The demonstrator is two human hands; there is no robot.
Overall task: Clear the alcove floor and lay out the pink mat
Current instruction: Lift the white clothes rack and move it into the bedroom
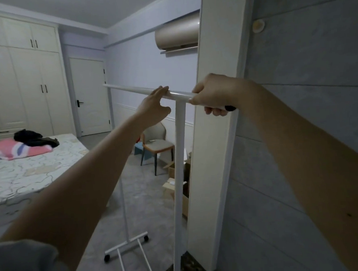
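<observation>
A white clothes rack on black castors stands in the doorway between the alcove and the bedroom. Its top rail runs from the far left to a black end cap near me. My right hand grips the rail's near end, fingers curled round it. My left hand rests on the rail a little further along, fingers straight on top and thumb apart below. The rack's wheeled base sits on the grey floor. No pink mat is in view.
A white door frame post stands right beside the rack. Cardboard boxes and a chair stand behind it. A bed with a pink pillow fills the left. A grey panelled wall is at the right.
</observation>
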